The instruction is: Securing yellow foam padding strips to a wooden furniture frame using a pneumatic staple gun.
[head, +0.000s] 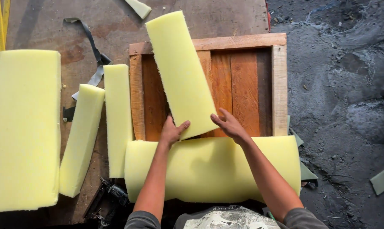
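Nearest the viewer, a wide block of pale yellow foam (209,169) lies crosswise over the near edge of a shallow wooden frame (280,89), covering that edge. Both forearms pass above this block. The left hand (171,131) rests on the near end of a long foam strip (181,74), thumb spread to the right across its face, fingers flat rather than closed around it. The right hand (228,124) meets the same strip at its near right corner, fingers extended and open against the edge; neither grip is clenched. The strip lies tilted inside the frame, its near end at the hands and its far end leaning left beyond the frame's far rail. Reddish boards (238,85) form the frame's floor, visible right of the strip.

Left of the frame, a narrow foam strip (117,118) lies lengthwise just beside the frame's left rail. Further left lies a second, slanted narrow piece (82,140), then a large foam slab (24,127). A dark tool (109,197) sits at the near left, partly hidden. Grey strapping (94,55) lies on the table (226,17) farther off, and a yellow measuring tape (2,21) occupies the far left corner.
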